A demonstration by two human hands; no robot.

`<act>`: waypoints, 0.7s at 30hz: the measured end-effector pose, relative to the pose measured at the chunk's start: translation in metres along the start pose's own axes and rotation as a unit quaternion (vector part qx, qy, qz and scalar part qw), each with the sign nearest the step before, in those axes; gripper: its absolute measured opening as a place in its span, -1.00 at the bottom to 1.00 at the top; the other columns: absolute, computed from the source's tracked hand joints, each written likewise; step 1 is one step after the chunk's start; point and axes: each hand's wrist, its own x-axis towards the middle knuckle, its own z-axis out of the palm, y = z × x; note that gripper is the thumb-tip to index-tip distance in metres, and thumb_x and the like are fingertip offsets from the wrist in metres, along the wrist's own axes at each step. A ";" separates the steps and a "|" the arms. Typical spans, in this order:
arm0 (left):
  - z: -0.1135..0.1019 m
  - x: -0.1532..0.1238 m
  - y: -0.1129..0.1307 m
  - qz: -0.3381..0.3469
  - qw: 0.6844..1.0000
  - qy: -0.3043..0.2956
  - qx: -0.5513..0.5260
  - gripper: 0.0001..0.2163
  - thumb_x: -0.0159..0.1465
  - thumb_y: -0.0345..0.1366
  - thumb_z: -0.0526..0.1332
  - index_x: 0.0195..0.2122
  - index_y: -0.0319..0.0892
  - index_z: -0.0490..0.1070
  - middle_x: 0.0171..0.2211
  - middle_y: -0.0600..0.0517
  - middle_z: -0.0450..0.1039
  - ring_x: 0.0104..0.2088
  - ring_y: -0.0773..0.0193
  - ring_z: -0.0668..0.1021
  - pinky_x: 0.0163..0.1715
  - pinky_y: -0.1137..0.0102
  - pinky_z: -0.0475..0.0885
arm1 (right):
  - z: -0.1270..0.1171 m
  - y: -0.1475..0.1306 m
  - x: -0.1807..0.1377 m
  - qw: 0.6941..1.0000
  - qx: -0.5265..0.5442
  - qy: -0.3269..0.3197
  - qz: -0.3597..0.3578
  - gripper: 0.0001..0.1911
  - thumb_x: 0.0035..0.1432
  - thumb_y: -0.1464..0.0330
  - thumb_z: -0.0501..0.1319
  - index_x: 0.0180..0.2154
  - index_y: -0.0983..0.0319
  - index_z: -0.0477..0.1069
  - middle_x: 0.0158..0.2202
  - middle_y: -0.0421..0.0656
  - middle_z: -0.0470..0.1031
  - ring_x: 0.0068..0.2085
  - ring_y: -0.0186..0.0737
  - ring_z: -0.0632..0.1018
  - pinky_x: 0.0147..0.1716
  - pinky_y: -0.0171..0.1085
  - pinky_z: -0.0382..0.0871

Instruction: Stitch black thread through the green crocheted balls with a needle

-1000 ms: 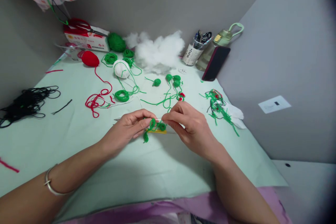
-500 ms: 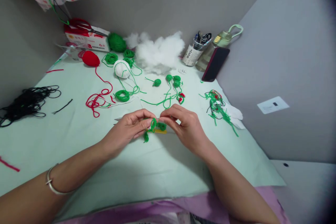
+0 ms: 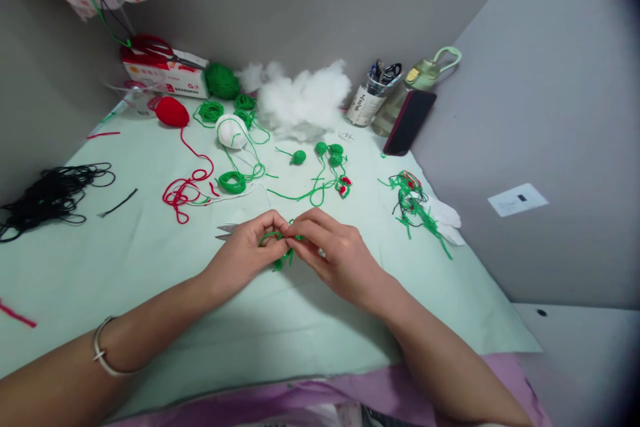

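Note:
My left hand (image 3: 250, 243) and my right hand (image 3: 333, 247) meet fingertip to fingertip above the middle of the table, both closed in a pinch. Between them is a small green crochet piece (image 3: 283, 260), mostly covered by the fingers. A loop of green yarn (image 3: 270, 236) runs through the left fingers. Grey pointed blades of scissors (image 3: 226, 231) stick out from behind my left hand. Beyond the hands lie several small green crocheted balls (image 3: 336, 159) with yarn tails, and a red, white and green crocheted bit (image 3: 345, 187).
Red yarn (image 3: 173, 112), white yarn (image 3: 233, 131) and a green coil (image 3: 233, 182) lie left of centre. White stuffing (image 3: 303, 100) is heaped at the back. A pen cup (image 3: 367, 103), bottle (image 3: 395, 107) and leaning phone (image 3: 410, 123) stand right. Black cord (image 3: 47, 197) lies far left, yarn scraps (image 3: 415, 203) right.
My right hand has moved slightly left, against the left fingertips. The crochet piece is now more hidden, the yellow item below it is covered, and more of the scissor blades shows.

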 end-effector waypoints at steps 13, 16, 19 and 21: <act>-0.006 0.003 -0.002 -0.027 0.995 0.011 -0.094 -0.84 0.29 -0.21 0.27 -0.27 -0.11 0.30 -0.42 0.16 0.32 -0.57 0.44 0.17 -0.56 0.47 0.02 | -0.061 0.022 0.004 0.841 0.427 0.299 0.141 -0.78 0.28 0.20 0.28 -0.32 0.16 0.33 -0.54 -0.36 0.33 -0.46 -0.36 0.57 -0.36 -0.35 0.54; -0.007 0.004 0.002 -0.043 0.989 -0.005 -0.142 -0.84 0.30 -0.22 0.28 -0.27 -0.12 0.30 -0.44 0.17 0.28 -0.60 0.49 0.08 -0.58 0.47 -0.09 | -0.074 0.042 0.001 0.809 0.378 0.438 0.105 -0.82 0.26 0.25 0.30 -0.33 0.16 0.36 -0.49 -0.33 0.32 -0.32 -0.37 0.60 -0.22 -0.37 0.53; -0.009 0.003 0.006 -0.064 0.981 -0.039 -0.180 -0.85 0.32 -0.19 0.27 -0.23 -0.12 0.35 -0.46 0.17 0.26 -0.61 0.51 0.03 -0.58 0.46 -0.15 | -0.072 0.045 0.001 0.800 0.369 0.458 0.116 -0.90 0.25 0.33 0.30 -0.29 0.18 0.41 -0.45 -0.30 0.38 -0.27 -0.35 0.61 -0.15 -0.33 0.53; -0.010 0.003 0.005 -0.075 0.976 -0.049 -0.201 -0.83 0.35 -0.14 0.24 -0.20 -0.13 0.38 -0.52 0.18 0.19 -0.61 0.49 0.02 -0.58 0.46 -0.14 | -0.065 0.038 0.002 0.827 0.362 0.410 0.130 -0.93 0.24 0.36 0.30 -0.26 0.18 0.43 -0.46 -0.29 0.42 -0.32 -0.33 0.60 -0.19 -0.29 0.54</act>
